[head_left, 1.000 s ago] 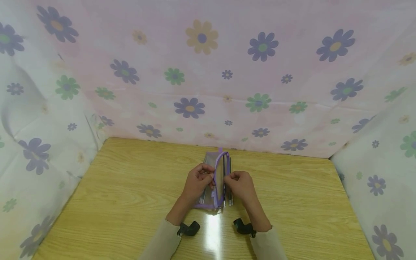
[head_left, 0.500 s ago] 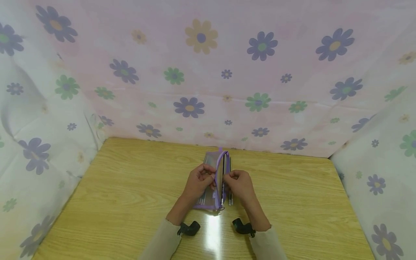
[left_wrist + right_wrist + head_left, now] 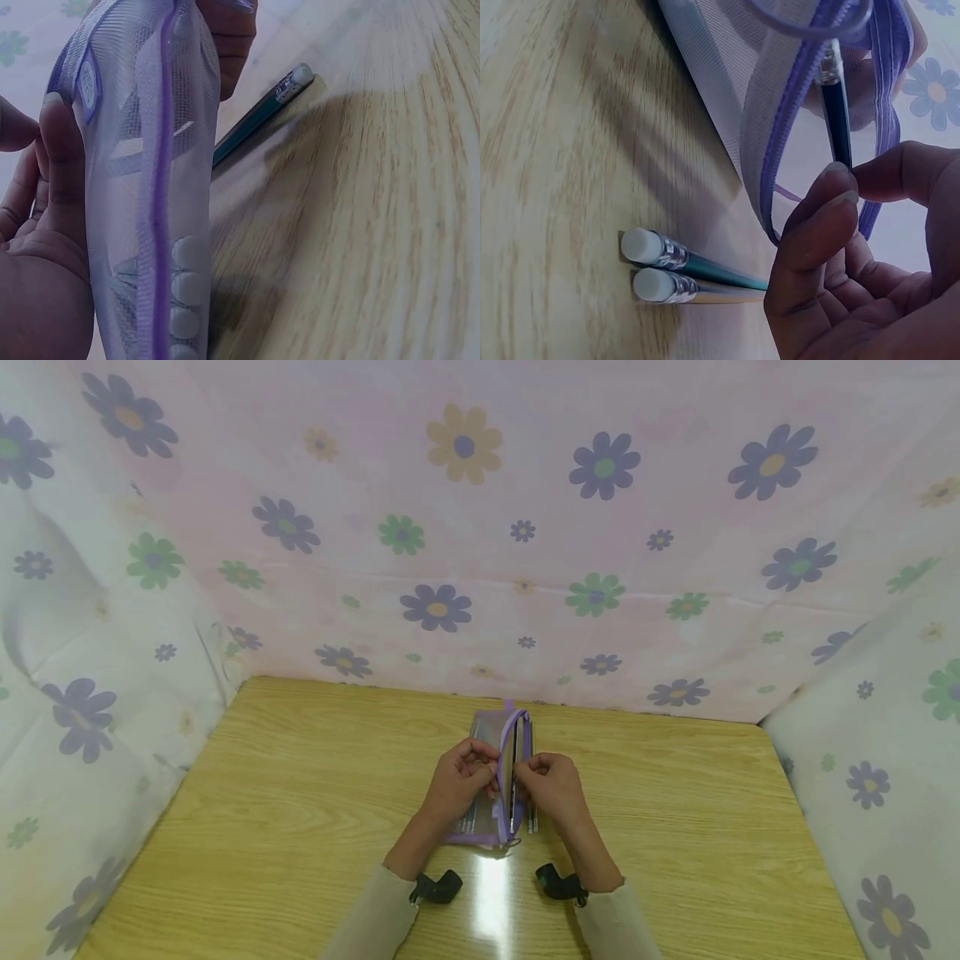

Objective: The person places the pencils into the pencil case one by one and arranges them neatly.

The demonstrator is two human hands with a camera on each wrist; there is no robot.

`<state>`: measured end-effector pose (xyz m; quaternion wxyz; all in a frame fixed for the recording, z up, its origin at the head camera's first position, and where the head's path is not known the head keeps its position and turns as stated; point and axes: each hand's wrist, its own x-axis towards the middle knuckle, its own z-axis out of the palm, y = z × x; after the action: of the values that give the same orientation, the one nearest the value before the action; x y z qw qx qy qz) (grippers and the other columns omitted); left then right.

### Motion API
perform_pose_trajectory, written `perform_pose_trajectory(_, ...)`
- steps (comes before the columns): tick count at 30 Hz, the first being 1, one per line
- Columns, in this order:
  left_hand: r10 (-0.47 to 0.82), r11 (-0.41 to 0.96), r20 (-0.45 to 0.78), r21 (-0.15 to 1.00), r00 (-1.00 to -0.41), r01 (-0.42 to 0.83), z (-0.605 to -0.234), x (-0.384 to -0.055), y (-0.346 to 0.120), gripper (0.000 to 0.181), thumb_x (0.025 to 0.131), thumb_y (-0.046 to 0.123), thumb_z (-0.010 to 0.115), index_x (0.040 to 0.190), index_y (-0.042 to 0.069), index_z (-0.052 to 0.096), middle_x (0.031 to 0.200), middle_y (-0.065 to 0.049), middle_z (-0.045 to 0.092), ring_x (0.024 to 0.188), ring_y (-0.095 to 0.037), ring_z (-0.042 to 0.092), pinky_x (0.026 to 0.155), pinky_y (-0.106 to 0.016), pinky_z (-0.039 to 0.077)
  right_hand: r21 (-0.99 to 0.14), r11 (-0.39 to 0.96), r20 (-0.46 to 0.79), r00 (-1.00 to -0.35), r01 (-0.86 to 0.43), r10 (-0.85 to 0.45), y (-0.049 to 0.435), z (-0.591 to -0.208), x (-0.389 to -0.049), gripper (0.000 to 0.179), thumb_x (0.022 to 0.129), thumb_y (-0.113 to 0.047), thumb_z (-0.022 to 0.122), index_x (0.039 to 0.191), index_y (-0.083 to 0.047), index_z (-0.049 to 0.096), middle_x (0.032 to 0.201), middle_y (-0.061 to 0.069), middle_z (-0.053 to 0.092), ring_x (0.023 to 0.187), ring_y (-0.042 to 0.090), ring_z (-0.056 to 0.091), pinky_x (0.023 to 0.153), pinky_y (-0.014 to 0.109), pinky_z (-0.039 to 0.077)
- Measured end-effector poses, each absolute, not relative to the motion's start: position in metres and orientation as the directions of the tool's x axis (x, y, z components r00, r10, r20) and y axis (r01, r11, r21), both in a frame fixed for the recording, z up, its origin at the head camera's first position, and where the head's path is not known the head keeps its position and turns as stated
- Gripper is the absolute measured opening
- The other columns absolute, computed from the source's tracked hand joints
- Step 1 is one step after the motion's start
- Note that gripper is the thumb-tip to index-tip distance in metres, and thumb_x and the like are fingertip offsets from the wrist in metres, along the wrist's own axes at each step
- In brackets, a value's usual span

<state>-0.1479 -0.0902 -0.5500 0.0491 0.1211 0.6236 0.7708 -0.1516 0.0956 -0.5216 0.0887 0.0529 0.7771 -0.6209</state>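
Note:
A translucent mesh pencil pouch (image 3: pixel 489 725) with purple trim stands on the table, its zipped side open. My left hand (image 3: pixel 457 781) pinches the left edge of that opening between thumb and fingers. Between the thumb and fingertips of my right hand (image 3: pixel 557 783) is a dark pencil (image 3: pixel 836 120), gripped along its shaft. Its silver ferrule end lies within the pouch's opening in the right wrist view. Several pencils with white erasers (image 3: pixel 186 289) show through the mesh in the left wrist view.
To the right of the pouch, a green pencil (image 3: pixel 712 268) and a tan pencil (image 3: pixel 716 295) lie side by side on the wooden table (image 3: pixel 675 827). A flowered cloth (image 3: pixel 555 568) rises behind the table and on both sides.
The dark pencil has shifted slightly left, its near end passing inside the pouch's opening. That opening looks narrower. My right hand has moved a little left; my left hand stays almost in place.

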Motion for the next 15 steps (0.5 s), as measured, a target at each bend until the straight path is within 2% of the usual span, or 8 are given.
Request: perform_pose_trajectory(15,0.226,-0.208,0.135,0.974,-0.965,0.088,-0.5526,-0.1476,-0.0910,0.020,0.099,-0.007,0.058,0.117,-0.015,0.060,0.093,-0.012,0.064,0.069,-0.011,0.066,0.059,-0.023,0.059,-0.938,0.298,-0.181,-0.984,0.175,0.008,0.0922,-0.5240,-0.1500,0.011,0.087,-0.009,0.069,0.084,0.001,0.072,0.064,0.005,0.068,0.054,0.014,0.063,0.047,0.023,0.052)
